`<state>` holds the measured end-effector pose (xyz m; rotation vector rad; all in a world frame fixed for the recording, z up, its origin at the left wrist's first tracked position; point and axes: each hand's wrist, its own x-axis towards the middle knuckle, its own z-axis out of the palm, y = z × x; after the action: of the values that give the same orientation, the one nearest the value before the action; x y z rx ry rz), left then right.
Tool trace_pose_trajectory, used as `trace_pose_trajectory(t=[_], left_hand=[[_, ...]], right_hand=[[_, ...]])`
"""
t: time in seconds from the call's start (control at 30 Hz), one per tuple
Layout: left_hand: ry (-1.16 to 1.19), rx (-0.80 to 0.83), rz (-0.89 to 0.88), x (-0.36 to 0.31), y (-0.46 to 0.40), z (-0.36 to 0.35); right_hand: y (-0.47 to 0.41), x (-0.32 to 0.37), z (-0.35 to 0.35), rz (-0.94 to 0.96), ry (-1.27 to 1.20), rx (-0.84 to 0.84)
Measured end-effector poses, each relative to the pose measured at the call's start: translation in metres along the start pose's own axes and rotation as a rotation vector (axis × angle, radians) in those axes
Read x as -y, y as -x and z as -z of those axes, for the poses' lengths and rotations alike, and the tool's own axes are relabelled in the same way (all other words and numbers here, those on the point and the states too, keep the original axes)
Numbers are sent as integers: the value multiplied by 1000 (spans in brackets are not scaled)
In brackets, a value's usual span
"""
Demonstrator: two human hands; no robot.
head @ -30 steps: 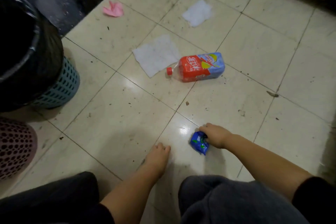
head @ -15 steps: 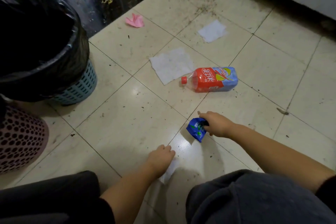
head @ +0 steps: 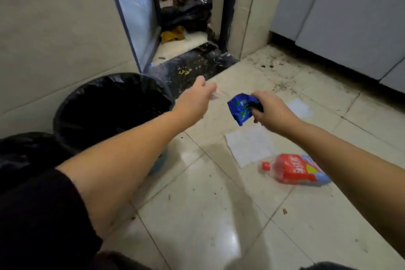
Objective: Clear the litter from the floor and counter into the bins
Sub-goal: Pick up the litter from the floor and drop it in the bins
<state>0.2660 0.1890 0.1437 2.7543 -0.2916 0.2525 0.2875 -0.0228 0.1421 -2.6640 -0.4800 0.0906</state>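
Note:
My right hand [head: 268, 110] is raised above the floor and grips a crumpled blue wrapper [head: 241, 107]. My left hand [head: 197, 98] is stretched out just right of the black-lined bin [head: 109, 112], its fingers pinched on a small white scrap of paper [head: 214, 95]. A red plastic bottle [head: 295, 170] with a red cap lies on its side on the tiles at the right. A white paper sheet [head: 249, 146] lies flat beside it, and a second white sheet [head: 299, 108] lies farther back.
A second black-lined bin [head: 24, 151] sits at the left edge, partly behind my sleeve. Behind the bins are a wall and an open doorway [head: 186, 17] with a dark threshold and clutter beyond. Grey cabinet doors [head: 350, 13] stand at the right.
Both hands have lifted off the floor and moved toward the bin. The left hand picked up the white scrap; the right still carries the blue wrapper. The view has tilted upward.

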Motion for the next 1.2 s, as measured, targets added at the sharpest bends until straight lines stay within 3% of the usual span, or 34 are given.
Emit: trace_pose_trajectory(t=[0.07,0.17,0.3,0.37,0.47,0.57,0.63,0.7,0.77,0.87,0.93,1.0,1.1,1.2], left_hand=[[-25,-111,-30,43,-14,48],[-90,-55,-8,124,-3,84],[-233,323,232,210,43,73],[-262,547,327,231,57,56],[-247,805,358,246,66,28],[-212,976,387,249,69,8],[-233,1017,381,243,69,5],[-240,1009,369,232,61,13],[-242,884,328,220,47,26],[-286,520,299,193,16,43],[-239,269,264,157,-8,48],[-166,82,198,110,-32,43],[-105,66,103,38,-59,3],[-84,265,80,-21,-70,-73]], right_hand=[[-43,55,2,117,-1,-85],[-91,135,-26,275,60,-62],[-121,215,-98,388,279,313],[-128,236,-132,368,432,545],[-131,242,-173,289,560,763],[-120,238,-194,235,667,956],[-112,237,-190,240,612,1023],[-114,235,-173,288,541,940],[-124,224,-148,358,427,743],[-137,190,-89,323,136,455],[-139,150,-46,246,-16,356],[-136,92,-13,181,16,319],[-116,-12,10,36,161,394],[-74,-112,11,-77,336,569]])
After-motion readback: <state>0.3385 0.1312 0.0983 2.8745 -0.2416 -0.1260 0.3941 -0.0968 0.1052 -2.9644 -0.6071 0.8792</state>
